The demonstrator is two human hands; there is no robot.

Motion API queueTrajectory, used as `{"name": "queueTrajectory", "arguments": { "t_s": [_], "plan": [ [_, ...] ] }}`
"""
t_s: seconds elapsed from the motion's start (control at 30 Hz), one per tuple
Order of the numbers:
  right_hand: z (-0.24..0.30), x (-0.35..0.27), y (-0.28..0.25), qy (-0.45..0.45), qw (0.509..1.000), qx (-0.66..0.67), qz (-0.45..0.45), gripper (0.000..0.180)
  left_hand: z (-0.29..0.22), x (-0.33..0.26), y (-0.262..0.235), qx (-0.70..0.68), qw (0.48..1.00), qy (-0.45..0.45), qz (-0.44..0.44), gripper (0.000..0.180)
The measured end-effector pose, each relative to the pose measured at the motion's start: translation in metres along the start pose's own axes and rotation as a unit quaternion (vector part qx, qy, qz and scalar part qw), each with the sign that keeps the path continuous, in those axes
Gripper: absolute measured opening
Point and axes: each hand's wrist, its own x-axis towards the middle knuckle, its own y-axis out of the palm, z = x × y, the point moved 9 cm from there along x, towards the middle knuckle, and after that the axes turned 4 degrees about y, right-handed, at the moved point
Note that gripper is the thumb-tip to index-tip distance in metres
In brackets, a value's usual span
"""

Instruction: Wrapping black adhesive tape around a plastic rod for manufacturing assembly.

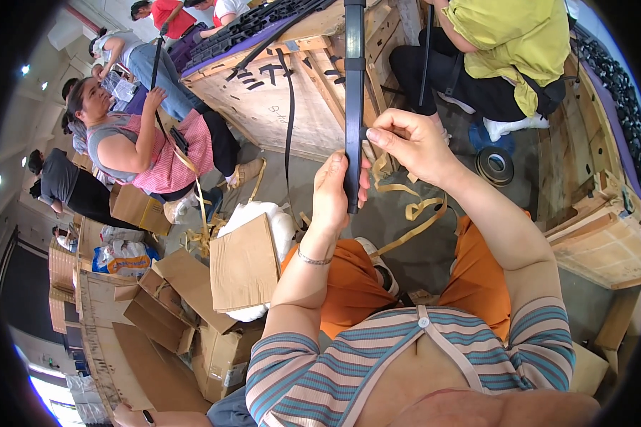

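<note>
Closest to my camera, at six o'clock, is the wearer's striped knit top (320,377), with orange trousers (477,277) above it. From my remote seat I see the long black bar (354,107) running upright from twelve o'clock down to the centre. The left hand (332,188) grips its lower end, thumb pressed along the front, fingers curled behind. The right hand (414,146) has thumb and forefinger together at the bar's right edge; I cannot tell what they pinch. Yellow strapping (406,238) lies loose on the floor toward four o'clock, and a black roll (493,166) sits between two and three. A wooden crate (263,107) stands at eleven, a person in a pink checked apron (192,146) sits at ten, and cardboard boxes (157,313) lie at eight.
</note>
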Motion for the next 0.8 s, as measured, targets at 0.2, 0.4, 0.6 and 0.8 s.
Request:
{"name": "queueTrajectory", "arguments": {
  "t_s": [0.2, 0.4, 0.6, 0.8],
  "plan": [
    [-0.003, 0.000, -0.003, 0.006, 1.000, -0.001, -0.011, 0.015, 0.002, -0.001, 0.002, -0.007, 1.000, -0.008, -0.001, 0.041],
    [-0.002, 0.000, -0.003, -0.002, 1.000, -0.012, -0.011, 0.015, 0.002, -0.002, 0.004, -0.024, 1.000, -0.006, 0.014, 0.041],
    [-0.003, 0.001, -0.002, 0.005, 1.000, -0.013, -0.013, 0.014, 0.003, -0.003, 0.005, -0.025, 0.999, -0.013, 0.020, 0.041],
    [-0.014, 0.005, -0.001, 0.016, 0.999, -0.011, -0.030, 0.015, 0.006, 0.000, 0.001, -0.010, 1.000, -0.014, 0.011, 0.041]
  ]
}}
